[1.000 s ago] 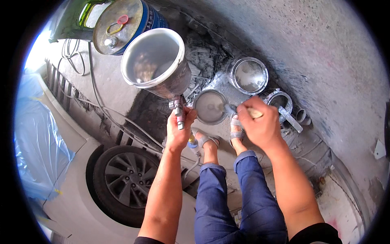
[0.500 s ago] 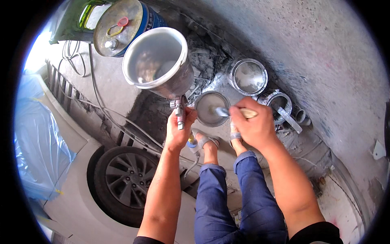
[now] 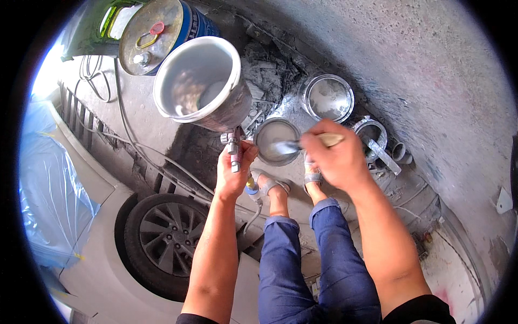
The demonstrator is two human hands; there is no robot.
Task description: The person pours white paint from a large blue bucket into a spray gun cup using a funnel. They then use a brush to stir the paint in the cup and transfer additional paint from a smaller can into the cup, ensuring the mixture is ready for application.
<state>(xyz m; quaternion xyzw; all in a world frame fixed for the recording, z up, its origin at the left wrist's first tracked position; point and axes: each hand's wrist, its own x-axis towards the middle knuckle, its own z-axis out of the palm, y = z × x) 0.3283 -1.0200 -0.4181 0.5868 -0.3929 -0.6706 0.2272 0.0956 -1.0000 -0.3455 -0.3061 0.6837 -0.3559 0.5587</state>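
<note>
My left hand [image 3: 232, 173] is closed around a spray gun [image 3: 232, 144], which carries a large whitish cup [image 3: 225, 110], open at the top. An air hose with a blue and yellow fitting [image 3: 251, 186] hangs below that hand. In my closed right hand [image 3: 340, 159] is a paintbrush [image 3: 330, 139] with a pale wooden handle, its bristles pointing left and blurred by motion. The bristles appear over a round open tin [image 3: 258, 139] of greyish contents on the floor. Whether they touch those contents I cannot tell.
Beyond the tin stands another round can [image 3: 353, 102]. To its right, a smaller can [image 3: 384, 135] has a flat stick [image 3: 386, 159] across it. A blue drum [image 3: 200, 24] stands at the far left. A car wheel [image 3: 172, 237] and blue plastic sheeting [image 3: 54, 189] lie left; a rough wall [image 3: 431, 97] rises right.
The brush has swung left, its bristles now more over the tin. My left hand and the spray gun have shifted slightly left, with the whole view moving a little too.
</note>
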